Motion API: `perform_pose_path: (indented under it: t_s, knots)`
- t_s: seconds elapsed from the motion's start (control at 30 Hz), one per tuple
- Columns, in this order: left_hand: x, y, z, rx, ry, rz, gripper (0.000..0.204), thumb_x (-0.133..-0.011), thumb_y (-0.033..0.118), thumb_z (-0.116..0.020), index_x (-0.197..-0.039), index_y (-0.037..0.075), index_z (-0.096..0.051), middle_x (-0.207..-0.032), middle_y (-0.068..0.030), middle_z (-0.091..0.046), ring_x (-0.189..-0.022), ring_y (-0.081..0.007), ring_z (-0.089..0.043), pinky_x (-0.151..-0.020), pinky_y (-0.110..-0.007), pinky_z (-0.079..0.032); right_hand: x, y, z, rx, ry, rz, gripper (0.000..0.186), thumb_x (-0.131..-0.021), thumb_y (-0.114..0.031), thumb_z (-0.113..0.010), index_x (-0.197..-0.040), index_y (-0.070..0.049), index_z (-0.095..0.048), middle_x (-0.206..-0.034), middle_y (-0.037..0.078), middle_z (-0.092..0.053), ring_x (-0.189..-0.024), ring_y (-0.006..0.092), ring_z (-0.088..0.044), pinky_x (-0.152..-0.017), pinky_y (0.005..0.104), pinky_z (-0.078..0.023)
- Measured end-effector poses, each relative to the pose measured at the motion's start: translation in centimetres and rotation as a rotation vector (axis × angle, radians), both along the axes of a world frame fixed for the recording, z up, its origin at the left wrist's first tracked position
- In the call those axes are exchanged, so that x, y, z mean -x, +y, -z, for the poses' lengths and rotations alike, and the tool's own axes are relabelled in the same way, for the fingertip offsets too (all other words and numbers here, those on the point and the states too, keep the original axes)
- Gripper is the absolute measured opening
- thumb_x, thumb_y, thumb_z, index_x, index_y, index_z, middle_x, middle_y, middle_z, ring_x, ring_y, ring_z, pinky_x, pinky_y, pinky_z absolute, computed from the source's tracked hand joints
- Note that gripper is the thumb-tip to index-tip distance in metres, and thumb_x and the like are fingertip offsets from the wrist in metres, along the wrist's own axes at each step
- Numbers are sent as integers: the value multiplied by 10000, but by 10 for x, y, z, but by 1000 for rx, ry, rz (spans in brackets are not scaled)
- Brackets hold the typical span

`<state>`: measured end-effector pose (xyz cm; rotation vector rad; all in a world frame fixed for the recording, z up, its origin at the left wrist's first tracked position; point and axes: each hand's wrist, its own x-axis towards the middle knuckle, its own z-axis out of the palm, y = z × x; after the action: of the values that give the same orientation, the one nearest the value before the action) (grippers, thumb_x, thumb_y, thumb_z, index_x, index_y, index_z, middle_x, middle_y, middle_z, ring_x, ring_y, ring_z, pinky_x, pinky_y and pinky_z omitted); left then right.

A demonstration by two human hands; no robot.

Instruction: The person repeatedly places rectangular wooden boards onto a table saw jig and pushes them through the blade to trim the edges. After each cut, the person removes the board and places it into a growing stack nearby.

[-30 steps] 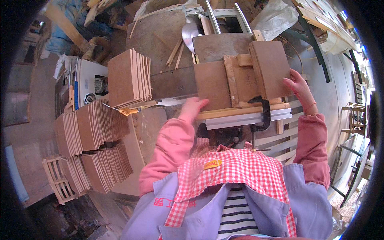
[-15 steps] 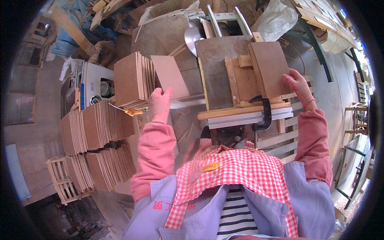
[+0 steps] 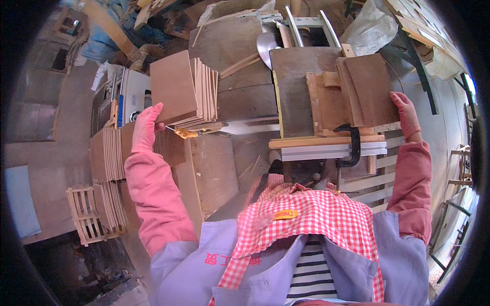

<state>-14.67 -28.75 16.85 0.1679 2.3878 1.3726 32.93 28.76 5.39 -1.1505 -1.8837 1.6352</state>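
Observation:
My left hand (image 3: pixel 145 128) has its thumb and fingers closed on the near left corner of a brown board (image 3: pixel 173 84). That board is at the left end of a stack of similar boards (image 3: pixel 205 94), whose pale edges fan out to the right. Across the saw table, my right hand (image 3: pixel 407 116) pinches the right edge of another brown board (image 3: pixel 375 86). It lies slightly fanned over further boards (image 3: pixel 349 94) on a wooden jig (image 3: pixel 316 104). A round saw blade (image 3: pixel 267 48) stands between the two groups, beyond both hands.
A black clamp (image 3: pixel 352 148) grips the jig's front rail (image 3: pixel 326 151). A yellow-handled tool (image 3: pixel 188 133) lies by the left stack. More boards (image 3: pixel 113 153) are stacked at the left, near a slatted pallet (image 3: pixel 91 217). Wooden strips (image 3: pixel 240 65) lie beside the blade.
My left hand has moved left, from the stack's right side to its left end. The pale board tilted at the stack's right is gone from there. The right-hand boards have fanned apart slightly.

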Motion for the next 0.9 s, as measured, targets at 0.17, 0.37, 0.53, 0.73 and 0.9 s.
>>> perform_pose_path:
  t_s: [0.17,0.37,0.53,0.73,0.9]
  knots:
    - [15,-13,18,93,-48,42,372,-902,445,-746,-982,84,-702,-796,30,-625,-576,-61,-511,-547,-220,-465,-11,-1,-41,-25,62,40,302,-975,-251,-684,-1178,-28,-694,-1082,-3,-688,-1010,106,-605,-919,254,-463]
    - [0,13,-8,366,677,-15,359,-966,389,-683,-988,33,-714,-780,-21,-639,-685,-103,-539,-634,-260,-452,32,-88,-81,122,203,17,327,-998,-239,-655,-1246,-28,-632,-1127,14,-671,-1008,100,-617,-884,254,-492]
    - [-104,85,84,-249,71,434,378,-1019,378,-603,-1018,16,-712,-862,-46,-702,-763,-125,-627,-713,-302,-512,108,-176,-49,278,128,-133,344,-981,-252,-668,-1225,-11,-640,-1046,-5,-649,-982,94,-590,-881,240,-472]
    - [-157,142,193,-216,-546,294,508,-1025,490,-555,-1082,8,-704,-906,-53,-701,-803,-134,-635,-730,-291,-522,173,-215,16,219,-90,-173,346,-951,-299,-703,-1106,10,-679,-864,14,-655,-737,104,-558,-658,268,-463]
    - [-154,156,223,-190,-514,493,408,-987,411,-648,-1063,13,-698,-893,-19,-686,-819,-113,-598,-735,-293,-481,185,-207,27,-225,-514,-526,284,-947,-257,-619,-1040,2,-686,-917,168,-711,-834,296,-684,-759,402,-538]
